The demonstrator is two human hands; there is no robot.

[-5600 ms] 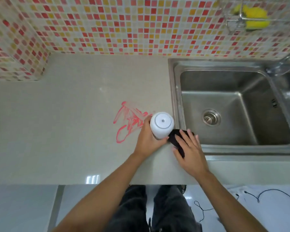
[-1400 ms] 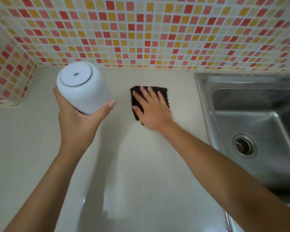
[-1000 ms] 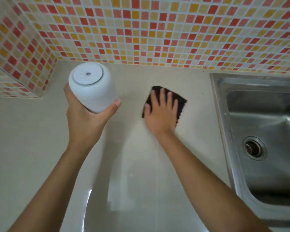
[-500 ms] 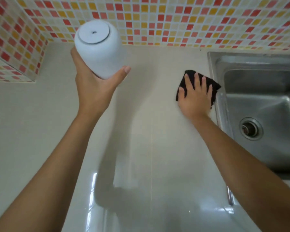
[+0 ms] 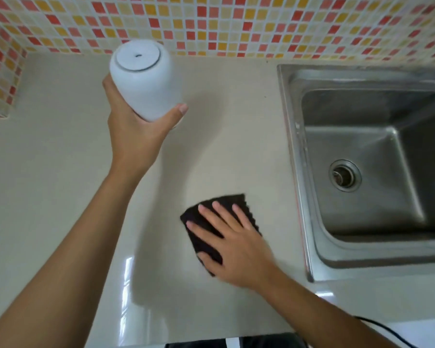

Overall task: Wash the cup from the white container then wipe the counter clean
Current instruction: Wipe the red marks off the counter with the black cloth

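Observation:
My left hand [image 5: 133,136] grips a white cup [image 5: 146,81] and holds it upside down above the beige counter [image 5: 61,187], its flat base facing the camera. My right hand [image 5: 236,243] lies flat with spread fingers on a folded black cloth [image 5: 206,238], pressing it onto the counter near the front edge, left of the sink. No red marks show on the counter surface in view. The white container is out of view.
A steel sink [image 5: 377,172] with a round drain [image 5: 345,175] fills the right side. A mosaic tile wall [image 5: 236,23] of red, orange and cream squares runs along the back and left. A black cable [image 5: 387,330] lies on the floor below.
My right hand slid the black cloth from beside the sink's back corner toward the counter's front edge. The red scribble seen 5.6 s ago is gone. The left hand still holds the cup aloft.

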